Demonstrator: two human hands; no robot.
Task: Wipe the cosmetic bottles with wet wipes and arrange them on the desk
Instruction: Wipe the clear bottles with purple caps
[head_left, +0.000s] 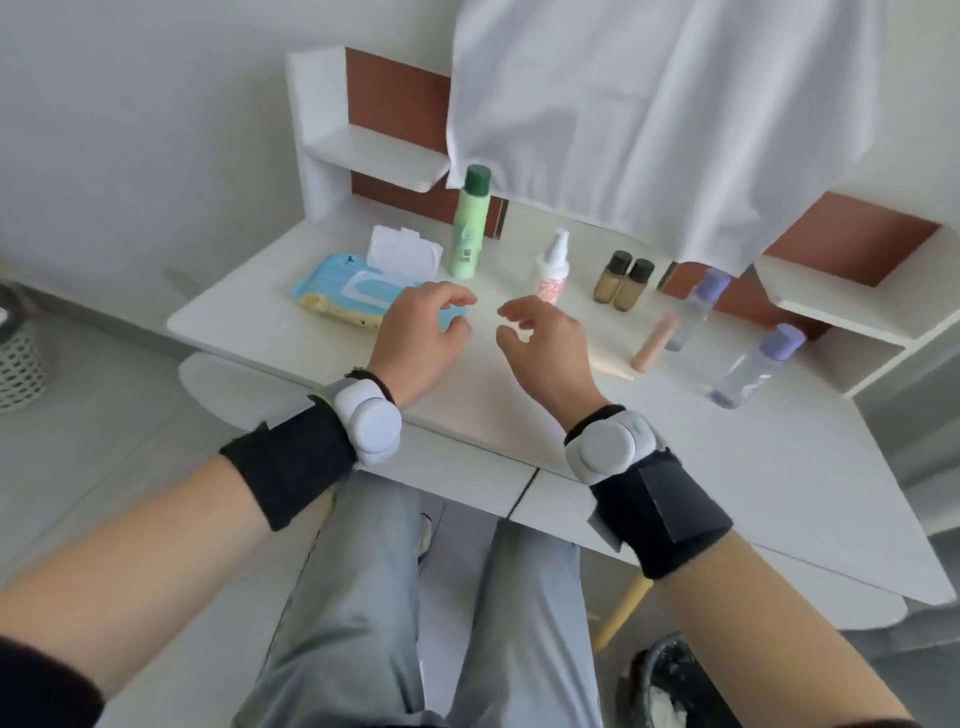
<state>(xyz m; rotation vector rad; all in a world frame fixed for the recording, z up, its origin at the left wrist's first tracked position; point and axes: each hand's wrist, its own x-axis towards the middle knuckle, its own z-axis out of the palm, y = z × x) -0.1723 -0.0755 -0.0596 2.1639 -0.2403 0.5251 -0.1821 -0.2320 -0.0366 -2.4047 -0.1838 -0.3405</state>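
On the floor at the far left sits one white basket (18, 358) with holes in it. Next comes the white desk (467, 415), and all the task's things are on it. Near its left end lies one blue pack of wet wipes (332, 288), and its white lid (405, 254) is flipped up. Just to the right of the lid stands one tall green bottle (470, 228) with a dark green cap. The left hand (421, 343) hangs over the near right corner of the wipes pack, its fingers loosely bent, and it holds nothing. The right hand (540, 348) is just beside it with a small gap between them. Its fingers are loosely bent too, and it holds nothing. Each wrist wears one black band with a round white knob, so that makes two bands. Behind the right hand stands one small white spray bottle (554, 270) with pink dots. To its right stand two little brown bottles, (613, 278) and (635, 285), touching side by side, both with black caps. Then comes one pink tube (655, 340); I cannot tell if it stands or lies. Last are two clear bottles with purple caps, (698, 306) and (756, 366), one farther back and one nearer. A big white cloth (649, 114) hangs over the back of the desk. Down by the floor at the right is one black bin (670, 680).
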